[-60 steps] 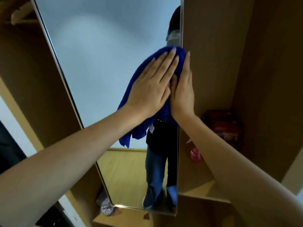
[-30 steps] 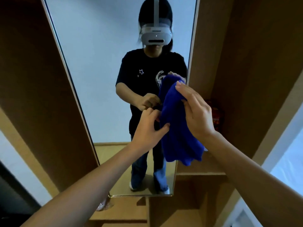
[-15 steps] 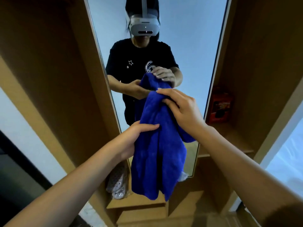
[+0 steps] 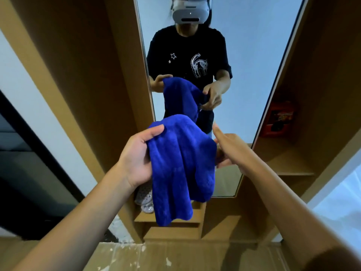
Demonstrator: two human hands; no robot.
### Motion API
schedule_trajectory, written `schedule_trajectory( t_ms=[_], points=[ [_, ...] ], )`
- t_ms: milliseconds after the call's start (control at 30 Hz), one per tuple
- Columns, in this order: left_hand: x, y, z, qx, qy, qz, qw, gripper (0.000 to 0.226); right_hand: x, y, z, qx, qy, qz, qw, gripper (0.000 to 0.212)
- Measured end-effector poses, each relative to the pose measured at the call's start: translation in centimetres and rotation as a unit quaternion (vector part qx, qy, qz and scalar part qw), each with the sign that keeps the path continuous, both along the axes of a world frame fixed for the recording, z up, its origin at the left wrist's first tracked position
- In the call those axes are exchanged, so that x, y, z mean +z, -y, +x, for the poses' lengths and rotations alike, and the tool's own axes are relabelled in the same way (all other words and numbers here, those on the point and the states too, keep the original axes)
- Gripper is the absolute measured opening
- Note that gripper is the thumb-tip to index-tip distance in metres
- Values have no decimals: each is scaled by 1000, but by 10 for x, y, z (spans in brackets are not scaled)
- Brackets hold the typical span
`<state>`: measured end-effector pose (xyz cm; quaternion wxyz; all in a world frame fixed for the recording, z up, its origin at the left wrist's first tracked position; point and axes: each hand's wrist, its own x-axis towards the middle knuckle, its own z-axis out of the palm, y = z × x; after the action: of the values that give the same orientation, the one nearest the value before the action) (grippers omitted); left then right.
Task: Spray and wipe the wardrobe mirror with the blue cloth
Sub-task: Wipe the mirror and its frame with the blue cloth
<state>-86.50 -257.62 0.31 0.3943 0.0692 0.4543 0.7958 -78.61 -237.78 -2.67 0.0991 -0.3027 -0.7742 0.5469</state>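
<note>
The blue cloth hangs in front of me, away from the glass, held up between both hands. My left hand grips its left top edge, thumb over the fabric. My right hand holds the right edge, with its fingertips hidden behind the cloth. The tall wardrobe mirror stands ahead in a thin metal frame and reflects a person in a black T-shirt holding the same cloth. No spray bottle is in view.
Wooden wardrobe panels flank the mirror. A red box sits on the right shelf. Pale shoes lie in a low compartment at the left. A dark doorway opens at the far left, and the floor below is speckled with white.
Both hands came off the mirror with the cloth. I have stepped back, and the cloth now hangs spread between my hands instead of pressed on the glass.
</note>
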Motion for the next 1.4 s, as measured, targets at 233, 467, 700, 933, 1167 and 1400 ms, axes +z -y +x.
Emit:
schedule_trajectory(
  t_ms=[233,467,700,933,1167,1400],
  points=[
    [-3,-6,6,82,-1,28,996,28,-24,5,-8,184,-114,-309,926,75],
    [-14,-7,14,80,-5,14,997,21,-28,7,7,145,-175,-457,860,62],
    [-36,4,6,-8,8,-106,994,32,-35,1,27,69,-269,-410,869,75],
    [-61,14,5,-80,-101,-202,971,45,-41,-1,29,-14,-259,-275,926,41],
    [-72,11,1,-1,-124,-147,981,42,-59,-9,39,109,-155,-161,969,43],
    [-70,16,-5,0,-280,-287,916,62,-67,-5,40,186,-40,147,971,51]
  ],
)
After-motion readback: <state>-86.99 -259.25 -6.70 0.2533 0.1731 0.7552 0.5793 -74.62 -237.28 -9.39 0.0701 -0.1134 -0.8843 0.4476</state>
